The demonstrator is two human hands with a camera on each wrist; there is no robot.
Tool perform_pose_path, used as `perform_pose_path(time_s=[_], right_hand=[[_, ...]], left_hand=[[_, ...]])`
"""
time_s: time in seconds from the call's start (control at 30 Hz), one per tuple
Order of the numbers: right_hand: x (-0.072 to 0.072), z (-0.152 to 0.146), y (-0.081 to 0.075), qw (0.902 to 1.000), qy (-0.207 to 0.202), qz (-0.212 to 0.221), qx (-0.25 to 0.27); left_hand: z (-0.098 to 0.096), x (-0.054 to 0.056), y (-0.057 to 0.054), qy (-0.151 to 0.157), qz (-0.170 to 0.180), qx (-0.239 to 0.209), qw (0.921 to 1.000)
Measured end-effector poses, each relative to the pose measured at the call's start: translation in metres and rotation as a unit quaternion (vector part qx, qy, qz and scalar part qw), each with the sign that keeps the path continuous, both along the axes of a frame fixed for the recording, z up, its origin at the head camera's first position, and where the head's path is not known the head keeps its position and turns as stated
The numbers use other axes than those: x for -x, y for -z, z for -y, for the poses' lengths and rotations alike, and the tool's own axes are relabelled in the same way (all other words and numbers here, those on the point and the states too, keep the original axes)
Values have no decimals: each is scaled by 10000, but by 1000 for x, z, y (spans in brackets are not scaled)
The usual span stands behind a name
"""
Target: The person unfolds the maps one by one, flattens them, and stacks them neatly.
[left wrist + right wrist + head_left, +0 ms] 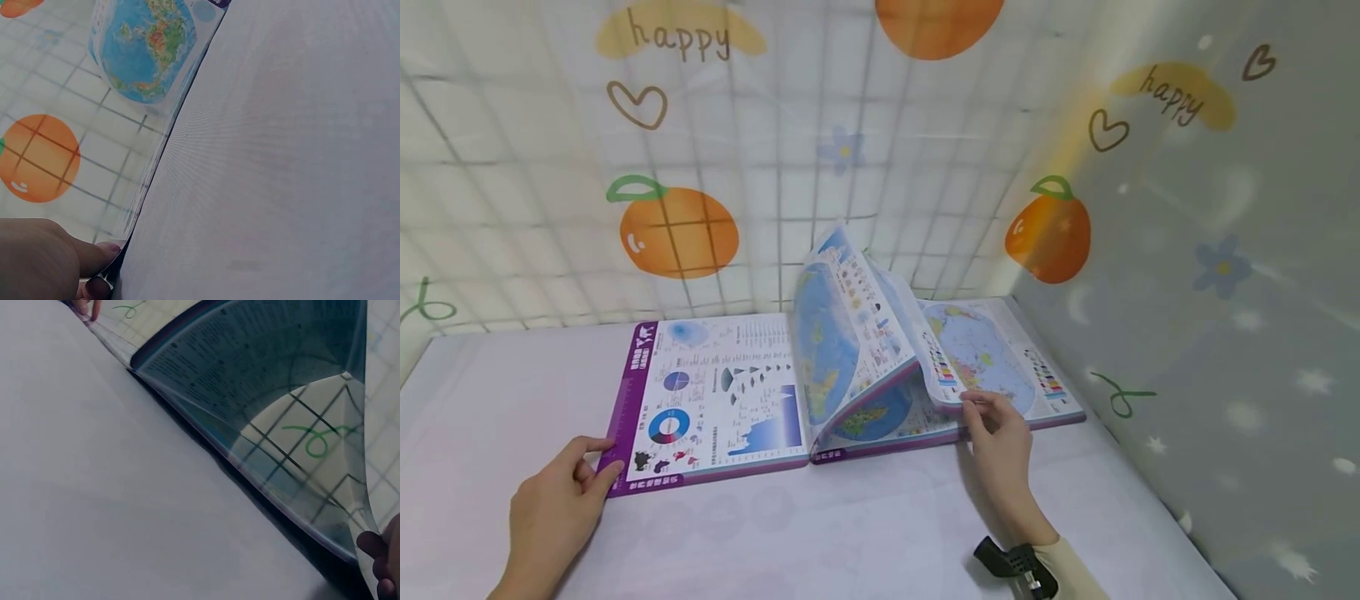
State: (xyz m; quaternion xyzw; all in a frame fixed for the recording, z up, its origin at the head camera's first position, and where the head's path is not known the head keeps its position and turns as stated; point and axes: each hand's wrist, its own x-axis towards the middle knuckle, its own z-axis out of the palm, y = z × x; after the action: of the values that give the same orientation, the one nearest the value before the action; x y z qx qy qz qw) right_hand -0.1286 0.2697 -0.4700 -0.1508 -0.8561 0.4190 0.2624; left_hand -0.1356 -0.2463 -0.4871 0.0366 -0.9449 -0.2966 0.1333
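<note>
A large glossy map book [634, 417] lies spread open, its left page showing charts inside a purple border. My left hand [553, 500] pinches that purple edge near the lower left corner; the left wrist view shows the thumb [103, 253] on top. In the middle, a map leaf [827, 342] stands up and bends over in a fold. My right hand [1000, 442] pinches the lower corner of another map leaf [936, 354], curved up off the pages beneath. Its fingers [372, 544] grip the leaf's edge in the right wrist view. Under it lies a right-hand map page [988, 346].
The book rests on a white-covered table [737, 533]. Behind it hangs a translucent curtain [760, 167] with orange prints over a wire grid. A grey curtain [1247, 350] borders the right side. A black strap device [1018, 567] sits on my right wrist.
</note>
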Motion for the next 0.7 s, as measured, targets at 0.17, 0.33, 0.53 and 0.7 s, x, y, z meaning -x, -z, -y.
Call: perform_pose_path(time_s=[0.17, 0.33, 0.53, 0.7], right_hand=[[-1, -19, 1, 9993, 285, 199, 151], [-2, -36, 0, 9967, 619, 459, 273], [-4, -54, -3, 9913, 952, 804, 427], [-4, -63, -5, 9885, 1150, 731, 652]], left_hand=[[1, 0, 0, -35, 121, -19, 9999], [0, 0, 0, -16, 32, 39, 10000], [0, -1, -2, -38, 70, 47, 10000], [-1, -2, -3, -23, 26, 54, 10000]])
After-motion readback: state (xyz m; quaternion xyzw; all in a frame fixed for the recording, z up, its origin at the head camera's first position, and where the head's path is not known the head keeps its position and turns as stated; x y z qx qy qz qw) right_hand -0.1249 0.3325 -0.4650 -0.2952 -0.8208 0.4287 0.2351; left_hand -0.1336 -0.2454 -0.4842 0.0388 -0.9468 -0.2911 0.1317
